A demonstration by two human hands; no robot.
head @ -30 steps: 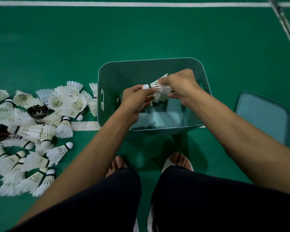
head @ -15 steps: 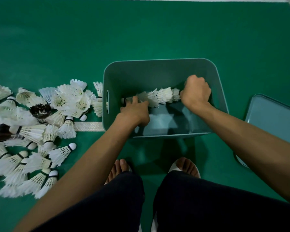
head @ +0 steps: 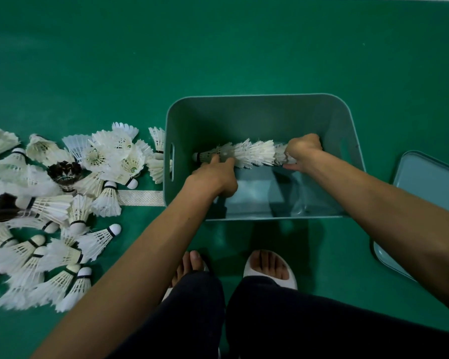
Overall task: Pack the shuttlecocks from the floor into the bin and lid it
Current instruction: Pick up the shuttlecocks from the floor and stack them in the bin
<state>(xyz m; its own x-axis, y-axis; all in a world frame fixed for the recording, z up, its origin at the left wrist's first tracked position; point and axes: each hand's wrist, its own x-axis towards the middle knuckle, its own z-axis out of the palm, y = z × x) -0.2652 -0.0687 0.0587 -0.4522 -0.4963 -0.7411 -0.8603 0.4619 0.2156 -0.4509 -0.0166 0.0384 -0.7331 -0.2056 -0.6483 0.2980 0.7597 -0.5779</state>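
A grey-green plastic bin [head: 257, 104] stands open on the green floor in front of my feet. Inside it lies a nested row of white shuttlecocks [head: 252, 154], stretched left to right near the bottom. My left hand [head: 215, 174] grips the row's cork end on the left. My right hand [head: 302, 151] is closed on the row's feather end on the right. A big heap of loose shuttlecocks [head: 62, 203], mostly white with a few dark ones, covers the floor left of the bin. The bin's lid [head: 430, 182] lies flat on the floor to the right.
A white court line [head: 140, 198] runs under the heap up to the bin's left wall. My two feet in white sandals [head: 270, 270] stand just in front of the bin. Bare green floor stretches beyond the bin.
Both hands have gone down from above the bin into it, carrying the stacked shuttlecocks low inside. The view has tilted downward and closer.
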